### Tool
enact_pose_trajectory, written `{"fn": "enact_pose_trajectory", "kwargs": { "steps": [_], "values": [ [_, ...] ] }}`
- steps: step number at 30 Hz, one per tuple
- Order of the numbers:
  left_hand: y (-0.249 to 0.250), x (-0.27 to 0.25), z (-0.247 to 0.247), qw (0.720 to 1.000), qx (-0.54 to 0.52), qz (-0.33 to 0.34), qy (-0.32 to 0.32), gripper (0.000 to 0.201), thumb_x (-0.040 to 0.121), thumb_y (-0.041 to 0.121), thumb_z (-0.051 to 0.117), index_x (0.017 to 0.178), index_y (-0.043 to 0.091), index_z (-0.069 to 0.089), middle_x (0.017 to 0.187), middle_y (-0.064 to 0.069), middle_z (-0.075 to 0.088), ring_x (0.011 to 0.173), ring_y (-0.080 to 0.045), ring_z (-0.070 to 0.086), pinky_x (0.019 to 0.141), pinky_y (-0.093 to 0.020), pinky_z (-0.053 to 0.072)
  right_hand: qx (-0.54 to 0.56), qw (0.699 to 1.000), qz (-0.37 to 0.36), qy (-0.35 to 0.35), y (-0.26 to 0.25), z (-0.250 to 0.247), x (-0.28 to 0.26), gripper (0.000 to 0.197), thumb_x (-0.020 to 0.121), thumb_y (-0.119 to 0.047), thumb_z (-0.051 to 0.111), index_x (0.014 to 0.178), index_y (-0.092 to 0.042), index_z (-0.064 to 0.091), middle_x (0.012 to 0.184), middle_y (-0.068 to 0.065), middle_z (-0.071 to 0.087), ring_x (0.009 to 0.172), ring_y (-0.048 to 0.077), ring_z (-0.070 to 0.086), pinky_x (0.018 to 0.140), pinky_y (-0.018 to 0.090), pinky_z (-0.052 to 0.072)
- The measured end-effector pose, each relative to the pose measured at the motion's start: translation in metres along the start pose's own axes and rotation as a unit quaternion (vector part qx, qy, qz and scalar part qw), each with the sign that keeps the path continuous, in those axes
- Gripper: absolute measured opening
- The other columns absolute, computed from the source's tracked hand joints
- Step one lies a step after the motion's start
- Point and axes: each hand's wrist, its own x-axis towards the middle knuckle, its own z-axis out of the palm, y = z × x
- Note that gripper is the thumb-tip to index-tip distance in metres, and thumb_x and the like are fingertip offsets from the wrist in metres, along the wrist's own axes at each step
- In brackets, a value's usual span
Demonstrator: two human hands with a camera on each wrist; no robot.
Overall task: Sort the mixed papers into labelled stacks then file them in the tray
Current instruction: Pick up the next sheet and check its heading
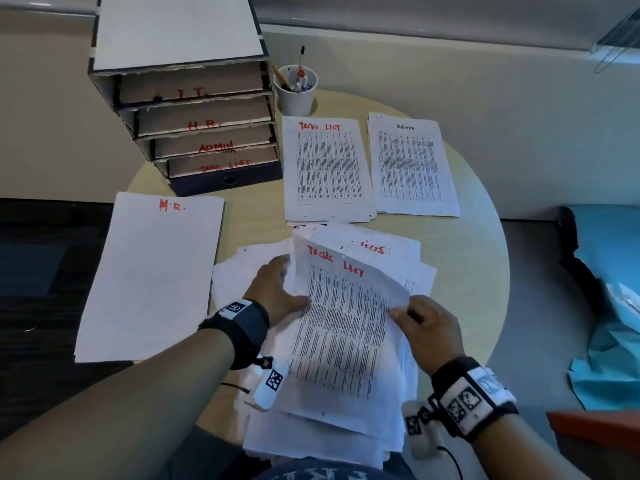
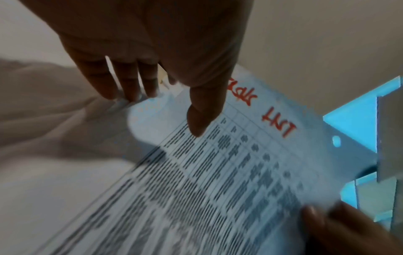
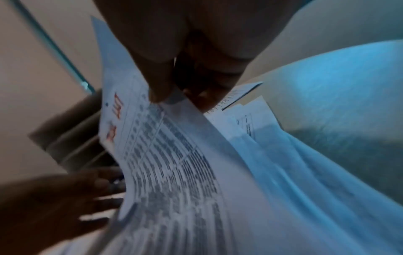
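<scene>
A printed sheet headed "Task List" in red [image 1: 343, 327] [image 2: 229, 172] [image 3: 165, 155] curls up off the mixed pile of papers [image 1: 322, 434] in front of me. My right hand [image 1: 412, 317] [image 3: 172, 96] pinches its right edge between thumb and fingers. My left hand [image 1: 277, 289] [image 2: 152, 96] lies flat with straight fingers on the pile under the sheet's left edge, thumb on the print. Sorted stacks lie behind: "Task List" [image 1: 327, 171], "Admin" [image 1: 412, 168] and "H.R." [image 1: 149, 275]. The tiered filing tray [image 1: 214, 133] stands at the back left, its shelves labelled I.T., H.R., Admin and Task List.
A white cup of pens [image 1: 296, 90] stands behind the Task List stack, next to the tray. The round table's rim [image 1: 498, 271] curves off to the right; blue material [image 1: 609, 306] lies beyond it. The H.R. stack overhangs the table's left edge.
</scene>
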Motion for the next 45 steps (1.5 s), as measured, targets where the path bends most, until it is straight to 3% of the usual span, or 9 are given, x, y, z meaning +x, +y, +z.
{"fn": "enact_pose_trajectory", "kwargs": {
  "steps": [3, 8, 13, 16, 20, 27, 33, 38, 45],
  "values": [
    [0.0, -0.002, -0.016, 0.995, -0.089, 0.013, -0.043, 0.082, 0.071, 0.019, 0.087, 0.141, 0.025, 0.043, 0.137, 0.004, 0.053, 0.126, -0.017, 0.047, 0.109, -0.037, 0.038, 0.183, 0.977, 0.06, -0.091, -0.013, -0.014, -0.008, 0.012, 0.08, 0.003, 0.076, 0.078, -0.009, 0.076, 0.083, 0.008, 0.074, 0.076, 0.017, 0.066, 0.072, 0.026, 0.055],
    [-0.006, -0.016, -0.031, 0.988, -0.118, 0.041, -0.089, 0.026, 0.085, 0.002, 0.072, 0.094, 0.026, 0.074, 0.1, 0.01, 0.073, 0.097, -0.004, 0.066, 0.098, -0.032, 0.047, 0.179, 0.969, 0.026, -0.17, -0.021, -0.017, -0.011, 0.033, 0.079, 0.015, 0.069, 0.08, -0.016, 0.08, 0.082, 0.004, 0.077, 0.079, 0.007, 0.069, 0.074, 0.022, 0.056],
    [-0.026, -0.032, -0.038, 0.973, -0.188, 0.055, -0.126, 0.017, 0.074, 0.006, 0.075, 0.064, 0.02, 0.075, 0.094, -0.008, 0.076, 0.096, -0.027, 0.07, 0.09, -0.04, 0.052, 0.196, 0.962, 0.185, -0.035, 0.013, 0.003, 0.014, 0.039, 0.089, 0.015, 0.048, 0.089, -0.017, 0.07, 0.099, 0.01, 0.073, 0.094, 0.028, 0.071, 0.079, 0.04, 0.059],
    [-0.032, -0.04, -0.04, 0.973, -0.19, 0.053, -0.123, 0.006, 0.069, 0.018, 0.074, 0.064, 0.02, 0.075, 0.094, -0.011, 0.076, 0.096, -0.03, 0.07, 0.089, -0.04, 0.053, 0.08, 0.975, 0.207, -0.029, 0.017, 0.014, 0.026, 0.024, 0.092, -0.019, 0.063, 0.116, -0.022, 0.066, 0.118, 0.002, 0.068, 0.105, 0.025, 0.067, 0.098, 0.044, 0.053],
    [-0.037, -0.042, -0.04, 0.98, -0.152, 0.053, -0.115, 0.008, 0.078, 0.015, 0.07, 0.072, 0.019, 0.074, 0.09, -0.009, 0.075, 0.094, -0.03, 0.068, 0.088, -0.043, 0.051, -0.087, 0.971, 0.196, -0.101, 0.004, 0.026, 0.038, 0.081, 0.078, -0.05, 0.077, 0.142, -0.012, 0.045, 0.136, 0.006, 0.056, 0.122, 0.026, 0.056, 0.099, 0.034, 0.047],
    [-0.032, -0.042, -0.033, 0.985, -0.104, 0.059, -0.125, 0.021, 0.088, 0.004, 0.07, 0.083, 0.024, 0.066, 0.073, 0.014, 0.066, 0.072, -0.003, 0.06, 0.064, -0.012, 0.042, -0.066, 0.976, 0.2, -0.057, -0.003, 0.031, 0.04, 0.01, 0.087, -0.011, 0.064, 0.084, -0.018, 0.058, 0.086, 0.002, 0.063, 0.079, 0.022, 0.055, 0.069, 0.025, 0.041],
    [-0.027, -0.03, -0.027, 0.995, -0.059, 0.064, -0.046, 0.029, 0.084, 0.015, 0.076, 0.109, 0.027, 0.067, 0.127, 0.005, 0.045, 0.115, -0.012, 0.049, 0.099, -0.019, 0.039, 0.021, 0.991, 0.117, -0.06, -0.004, 0.018, 0.019, 0.027, 0.085, -0.007, 0.064, 0.062, -0.02, 0.064, 0.063, 0.001, 0.063, 0.059, 0.012, 0.053, 0.058, 0.023, 0.042],
    [-0.024, -0.024, -0.029, 0.993, -0.103, 0.045, -0.038, 0.036, 0.081, 0.014, 0.078, 0.114, 0.024, 0.067, 0.128, 0.004, 0.051, 0.116, -0.016, 0.054, 0.106, -0.032, 0.041, 0.151, 0.983, 0.076, -0.068, -0.006, 0.003, 0.012, 0.023, 0.086, 0.004, 0.064, 0.07, -0.011, 0.072, 0.064, 0.002, 0.067, 0.061, 0.008, 0.054, 0.062, 0.019, 0.047],
    [-0.027, -0.027, -0.027, 0.991, -0.109, 0.059, -0.043, 0.019, 0.088, 0.009, 0.07, 0.089, 0.028, 0.074, 0.09, 0.012, 0.076, 0.089, -0.012, 0.07, 0.083, -0.027, 0.055, 0.257, 0.955, 0.114, -0.093, -0.008, 0.006, 0.014, 0.032, 0.092, 0.008, 0.054, 0.102, -0.016, 0.073, 0.094, 0.006, 0.077, 0.08, 0.018, 0.069, 0.068, 0.03, 0.056]
  ]
}}
